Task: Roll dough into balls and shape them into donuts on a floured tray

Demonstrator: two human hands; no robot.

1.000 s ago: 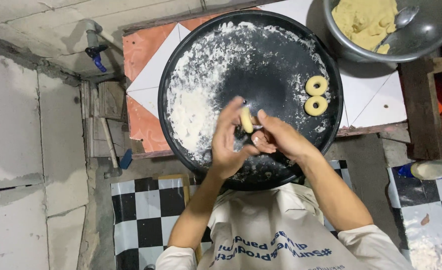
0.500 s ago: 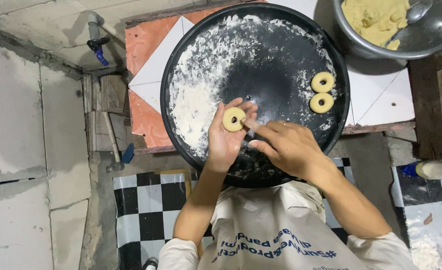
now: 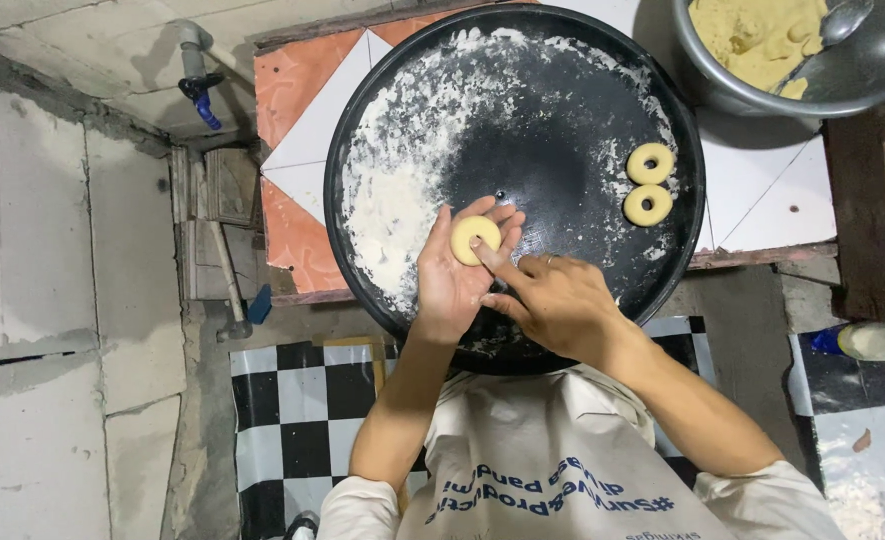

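A round disc of pale yellow dough lies flat on the fingers of my left hand, which is held palm up over a big round black tray. My right hand presses its index fingertip into the middle of the disc. The tray is dusted with white flour, mostly on its left half. Two finished dough rings lie side by side near the tray's right rim.
A metal bowl of yellow dough with a spoon in it stands at the top right. The tray rests on an orange and white tiled counter. A blue-handled tap sticks out at the upper left. Black and white checkered floor tiles lie below.
The dough piece, first pinched upright between both hands, now lies flat as a disc on my left fingers. My right index finger has come down onto its middle.
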